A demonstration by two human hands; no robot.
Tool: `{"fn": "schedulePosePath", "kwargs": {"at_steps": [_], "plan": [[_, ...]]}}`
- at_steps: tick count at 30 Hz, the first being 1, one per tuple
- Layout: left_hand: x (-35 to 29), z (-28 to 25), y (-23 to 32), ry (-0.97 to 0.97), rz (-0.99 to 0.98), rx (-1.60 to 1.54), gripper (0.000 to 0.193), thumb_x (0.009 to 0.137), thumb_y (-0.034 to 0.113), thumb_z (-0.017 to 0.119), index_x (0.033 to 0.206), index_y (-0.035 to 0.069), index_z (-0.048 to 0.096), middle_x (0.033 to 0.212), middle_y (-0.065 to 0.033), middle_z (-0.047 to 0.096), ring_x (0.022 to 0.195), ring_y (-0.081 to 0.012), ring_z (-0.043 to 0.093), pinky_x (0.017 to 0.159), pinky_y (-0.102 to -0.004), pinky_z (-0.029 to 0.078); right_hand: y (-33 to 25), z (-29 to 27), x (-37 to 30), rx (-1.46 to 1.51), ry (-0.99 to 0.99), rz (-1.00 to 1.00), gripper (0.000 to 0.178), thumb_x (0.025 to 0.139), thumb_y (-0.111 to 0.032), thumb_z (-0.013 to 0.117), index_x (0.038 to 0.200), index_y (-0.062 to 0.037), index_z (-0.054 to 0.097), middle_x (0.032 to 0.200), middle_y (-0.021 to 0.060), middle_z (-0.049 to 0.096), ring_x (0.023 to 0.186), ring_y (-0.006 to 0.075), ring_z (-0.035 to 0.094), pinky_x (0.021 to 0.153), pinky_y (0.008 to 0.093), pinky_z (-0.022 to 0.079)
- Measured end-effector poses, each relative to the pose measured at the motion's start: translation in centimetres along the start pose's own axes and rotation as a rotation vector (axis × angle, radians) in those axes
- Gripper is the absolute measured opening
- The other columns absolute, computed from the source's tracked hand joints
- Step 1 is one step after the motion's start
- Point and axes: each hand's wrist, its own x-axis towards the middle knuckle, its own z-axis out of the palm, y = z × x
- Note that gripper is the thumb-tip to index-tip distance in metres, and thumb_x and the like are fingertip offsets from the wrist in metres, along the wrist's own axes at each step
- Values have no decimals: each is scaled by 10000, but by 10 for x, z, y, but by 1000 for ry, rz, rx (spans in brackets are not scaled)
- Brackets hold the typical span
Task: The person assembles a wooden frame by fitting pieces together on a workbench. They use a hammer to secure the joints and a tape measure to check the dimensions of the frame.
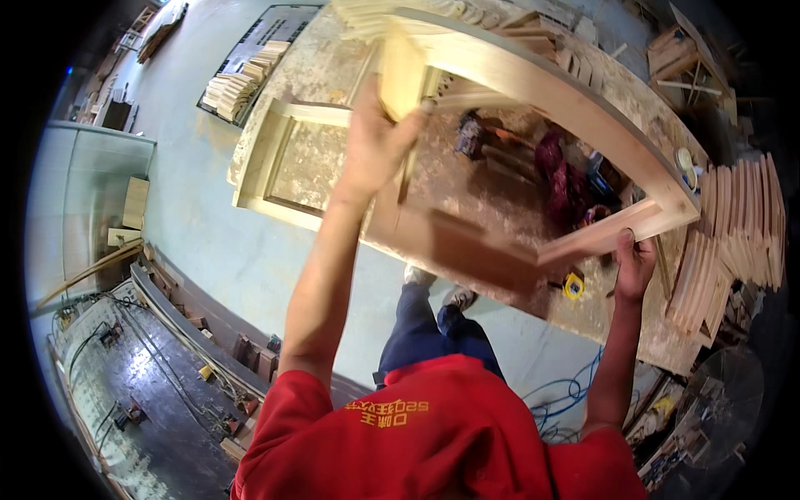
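Fingers (407, 131) grip a wooden frame (550, 87); yellow lettering (387, 413) marks the shirt (467, 454).

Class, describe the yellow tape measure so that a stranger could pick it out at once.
Start with the big mottled worktable and go to its edge nearest the person. There, left of the right hand and, in the picture, below the wooden frame it grips, lies the small tape measure. Its bright yellow case sets it apart from the bare wood around it.
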Motion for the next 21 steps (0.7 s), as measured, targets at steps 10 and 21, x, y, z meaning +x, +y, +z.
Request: {"fn": "schedulePosePath", "kwargs": {"at_steps": [10, 21], "plan": [[-107, -48, -110, 0, 298, 356, 512, 851, 102, 785, 1293, 28, 537, 1363, -171, 536, 1247, -274, 534, 980, -385, 513, 43, 57, -86, -501, -188, -276, 307, 864, -79, 721, 1158, -21, 651, 862, 135, 707, 761, 272, 706, 698, 338, 554], [-316, 31, -108, 693, -462, -1343, 638, 1010, 593, 449, 1342, 51, 502, 1197, -132, 592, 1115, -298, 584, 1064, -490, 446, 132, 65, -165, -744, -442, -193, 616, 757, -137, 872, 1247, -21, 518, 1124, 213, 652, 968, 390, 666, 829, 443, 548]]}}
